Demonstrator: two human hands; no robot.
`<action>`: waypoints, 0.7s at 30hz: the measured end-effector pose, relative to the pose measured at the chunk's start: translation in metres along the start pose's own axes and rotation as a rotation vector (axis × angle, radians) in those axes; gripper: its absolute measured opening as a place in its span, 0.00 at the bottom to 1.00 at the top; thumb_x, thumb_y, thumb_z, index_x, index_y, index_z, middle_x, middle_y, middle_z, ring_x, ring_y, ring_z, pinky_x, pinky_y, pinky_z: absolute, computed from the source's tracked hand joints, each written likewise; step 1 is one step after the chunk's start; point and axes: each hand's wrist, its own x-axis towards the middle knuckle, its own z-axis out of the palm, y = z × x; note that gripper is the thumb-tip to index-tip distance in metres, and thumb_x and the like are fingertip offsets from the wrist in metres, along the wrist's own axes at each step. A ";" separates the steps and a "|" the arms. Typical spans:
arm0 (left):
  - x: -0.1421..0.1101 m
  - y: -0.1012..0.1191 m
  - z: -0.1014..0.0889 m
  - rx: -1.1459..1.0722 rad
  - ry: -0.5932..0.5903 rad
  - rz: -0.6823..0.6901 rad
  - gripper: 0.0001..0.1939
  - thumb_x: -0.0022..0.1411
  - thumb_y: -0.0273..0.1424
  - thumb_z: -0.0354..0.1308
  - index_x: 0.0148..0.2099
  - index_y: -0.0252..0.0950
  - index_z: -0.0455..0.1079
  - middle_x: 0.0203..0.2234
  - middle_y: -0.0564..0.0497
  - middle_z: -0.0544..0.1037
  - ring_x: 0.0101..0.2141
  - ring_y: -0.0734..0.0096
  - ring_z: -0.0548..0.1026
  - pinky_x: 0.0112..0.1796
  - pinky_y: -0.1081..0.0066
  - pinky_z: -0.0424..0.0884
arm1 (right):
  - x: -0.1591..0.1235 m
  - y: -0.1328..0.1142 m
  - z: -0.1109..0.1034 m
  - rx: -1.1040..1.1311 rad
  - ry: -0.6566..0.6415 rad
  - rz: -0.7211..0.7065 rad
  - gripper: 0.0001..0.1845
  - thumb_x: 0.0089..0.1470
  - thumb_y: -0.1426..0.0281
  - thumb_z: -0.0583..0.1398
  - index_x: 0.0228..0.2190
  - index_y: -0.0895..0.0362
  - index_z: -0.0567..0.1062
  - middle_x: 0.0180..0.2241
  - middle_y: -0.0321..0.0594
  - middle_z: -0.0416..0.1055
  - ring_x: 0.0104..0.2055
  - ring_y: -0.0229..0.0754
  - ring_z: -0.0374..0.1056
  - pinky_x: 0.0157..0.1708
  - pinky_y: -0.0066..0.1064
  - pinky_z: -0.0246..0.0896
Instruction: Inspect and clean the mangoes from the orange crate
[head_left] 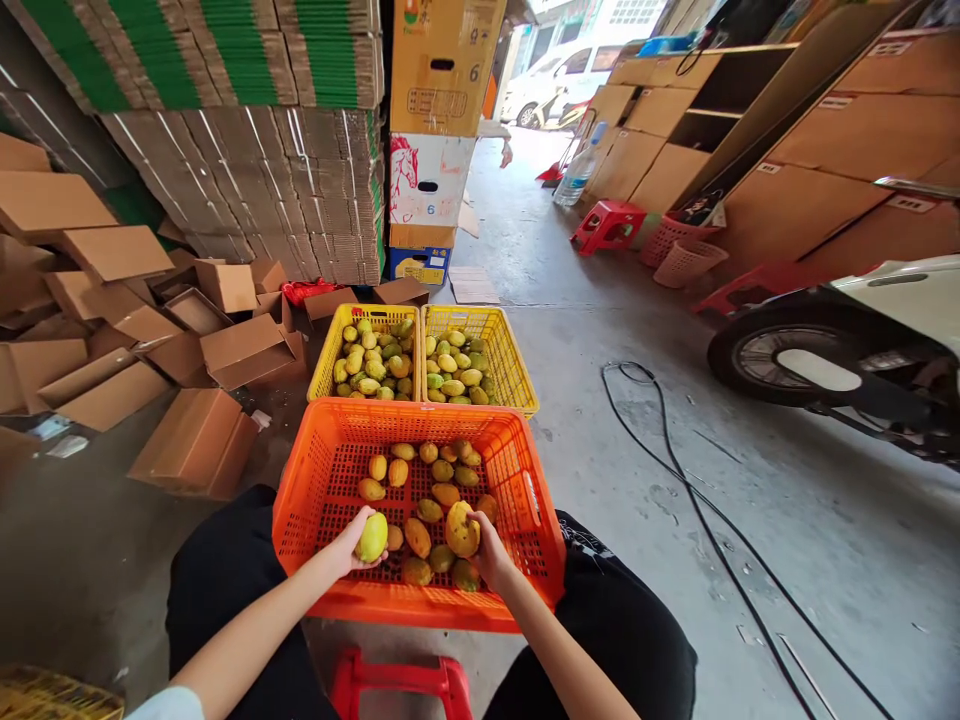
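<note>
Over the orange crate (420, 610), the left hand (352, 547) is curled round a green fruit (372, 538), and the right hand (489, 550) grips a spotted fruit (461, 531). Other fruits (418, 538) lie loosely about the crate's floor. I see two yellow crates (517, 362), both fruit-filled, just beyond it.

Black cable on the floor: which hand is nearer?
Right. The right hand is left of the cable, over the orange crate; the left hand is farther left, also over the crate.
</note>
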 end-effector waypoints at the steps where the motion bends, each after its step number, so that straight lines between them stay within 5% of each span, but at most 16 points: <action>1: 0.000 -0.001 0.001 0.008 -0.004 0.009 0.20 0.65 0.46 0.52 0.35 0.33 0.70 0.21 0.42 0.77 0.19 0.66 0.76 0.19 0.73 0.72 | -0.002 0.000 0.002 -0.007 -0.015 0.002 0.16 0.39 0.59 0.68 0.30 0.54 0.75 0.29 0.39 0.78 0.40 0.49 0.75 0.30 0.30 0.69; 10: 0.009 -0.012 -0.004 0.199 0.056 0.223 0.21 0.51 0.42 0.71 0.37 0.36 0.66 0.25 0.45 0.80 0.25 0.63 0.80 0.26 0.69 0.75 | -0.011 0.008 0.006 -0.153 -0.083 -0.023 0.27 0.39 0.56 0.73 0.40 0.49 0.74 0.37 0.34 0.77 0.36 0.43 0.74 0.30 0.31 0.69; 21: 0.005 -0.008 0.002 0.041 0.164 0.156 0.14 0.60 0.41 0.61 0.38 0.40 0.59 0.22 0.55 0.71 0.21 0.71 0.73 0.28 0.65 0.78 | 0.003 0.011 0.000 0.012 -0.137 -0.037 0.18 0.40 0.62 0.70 0.36 0.52 0.79 0.39 0.39 0.80 0.45 0.50 0.75 0.38 0.33 0.71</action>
